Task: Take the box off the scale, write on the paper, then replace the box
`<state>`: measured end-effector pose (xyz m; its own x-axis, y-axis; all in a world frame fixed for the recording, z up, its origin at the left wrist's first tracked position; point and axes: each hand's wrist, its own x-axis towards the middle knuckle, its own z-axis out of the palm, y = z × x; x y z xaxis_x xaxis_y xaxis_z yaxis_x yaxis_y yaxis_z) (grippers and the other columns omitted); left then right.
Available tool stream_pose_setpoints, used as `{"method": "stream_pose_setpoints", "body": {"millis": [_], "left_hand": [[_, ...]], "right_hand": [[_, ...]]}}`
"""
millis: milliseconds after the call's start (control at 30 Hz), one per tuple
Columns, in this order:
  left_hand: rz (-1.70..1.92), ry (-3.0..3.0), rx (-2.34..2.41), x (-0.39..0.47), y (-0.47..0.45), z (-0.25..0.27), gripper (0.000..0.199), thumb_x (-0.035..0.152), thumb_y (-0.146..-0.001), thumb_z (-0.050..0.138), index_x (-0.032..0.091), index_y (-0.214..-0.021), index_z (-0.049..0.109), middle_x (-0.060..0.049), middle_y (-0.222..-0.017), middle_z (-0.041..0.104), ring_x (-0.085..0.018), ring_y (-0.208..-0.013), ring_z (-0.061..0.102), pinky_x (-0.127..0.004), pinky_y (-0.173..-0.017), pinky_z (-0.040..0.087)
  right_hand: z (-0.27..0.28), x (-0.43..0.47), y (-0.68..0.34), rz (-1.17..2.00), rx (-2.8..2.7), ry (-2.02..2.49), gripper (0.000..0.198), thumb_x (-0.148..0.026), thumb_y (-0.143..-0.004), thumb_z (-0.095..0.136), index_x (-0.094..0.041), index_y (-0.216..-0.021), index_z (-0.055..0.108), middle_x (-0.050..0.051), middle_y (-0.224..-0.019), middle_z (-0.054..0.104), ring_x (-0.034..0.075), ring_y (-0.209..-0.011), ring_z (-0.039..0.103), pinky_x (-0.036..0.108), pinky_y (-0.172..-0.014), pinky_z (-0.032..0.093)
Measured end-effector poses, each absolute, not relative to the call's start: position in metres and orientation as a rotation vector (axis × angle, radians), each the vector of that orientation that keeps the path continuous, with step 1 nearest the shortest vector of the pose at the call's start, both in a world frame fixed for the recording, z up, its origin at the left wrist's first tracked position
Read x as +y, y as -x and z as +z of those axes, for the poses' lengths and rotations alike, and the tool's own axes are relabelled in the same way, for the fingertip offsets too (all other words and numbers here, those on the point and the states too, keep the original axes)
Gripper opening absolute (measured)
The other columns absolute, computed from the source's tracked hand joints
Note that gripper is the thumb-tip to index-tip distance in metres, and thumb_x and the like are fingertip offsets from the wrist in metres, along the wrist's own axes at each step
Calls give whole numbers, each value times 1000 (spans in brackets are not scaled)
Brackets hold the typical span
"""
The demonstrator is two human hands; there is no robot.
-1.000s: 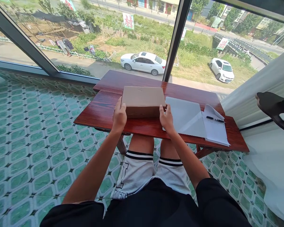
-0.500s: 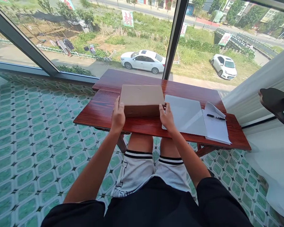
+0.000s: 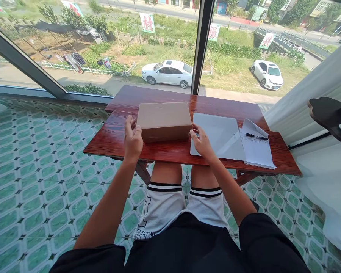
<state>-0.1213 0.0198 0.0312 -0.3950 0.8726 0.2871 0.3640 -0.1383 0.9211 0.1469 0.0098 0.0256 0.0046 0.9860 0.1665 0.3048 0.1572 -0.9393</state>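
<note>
A closed brown cardboard box (image 3: 164,117) rests on the dark red wooden table (image 3: 118,132) in front of me. Beside its left end is my left hand (image 3: 133,139), open, fingers apart and curved along the box's side; its thumb is close to the front left corner. My right hand (image 3: 201,140) is at the box's front right corner, fingers loosely spread with the tips at or very near the cardboard. Neither hand grips the box. A grey flat laptop-like panel (image 3: 220,134) lies just right of the box, partly under my right hand.
Right of the panel lie sheets of white paper (image 3: 257,149) with a curled corner and black pens (image 3: 256,136) on top. A dark curved object (image 3: 326,115) juts in from the right, before a white curtain (image 3: 309,159). Window glass with a dark frame post (image 3: 201,45) stands behind the table.
Both hands have loosened from the box; the left has moved outward, away from its side, and the right has slid slightly off its corner. The view has shifted a little.
</note>
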Motion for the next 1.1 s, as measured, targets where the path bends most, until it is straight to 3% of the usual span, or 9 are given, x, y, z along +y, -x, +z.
{"method": "stream_pose_setpoints", "body": {"millis": [200, 333, 767, 1100], "left_hand": [[1941, -1637, 1621, 7, 107, 58, 38, 28, -92, 51, 20, -129, 53, -8, -136, 58, -25, -131, 53, -45, -108, 45], [1965, -1873, 1505, -4, 84, 78, 39, 22, -86, 52, 20, -125, 51, -9, -126, 59, -20, -121, 58, -40, -103, 50], [1534, -2506, 1183, -30, 3, 107, 32, 22, -87, 51, 22, -118, 54, -8, -107, 64, -21, -102, 60, -41, -91, 52], [1219, -3065, 452, -33, -66, 95, 41, 10, -82, 51, 22, -121, 53, -5, -103, 67, -19, -99, 57, -34, -85, 47]], "right_hand": [[32, -12, -184, 750, -1498, 1308, 39, -45, -96, 45, -18, -117, 64, 10, -123, 63, 18, -114, 60, 32, -92, 53], [35, -22, -220, 657, -1496, 1373, 38, -46, -97, 44, -19, -100, 69, 7, -106, 66, 15, -99, 61, 28, -82, 49], [21, -48, -333, 411, -1283, 1619, 44, -49, -95, 43, -15, -86, 70, 6, -82, 64, 15, -77, 58, 29, -74, 44], [-1, -55, -395, -90, -1443, 1809, 46, -40, -100, 34, -16, -80, 68, 8, -85, 66, 16, -77, 53, 32, -77, 38]]}}
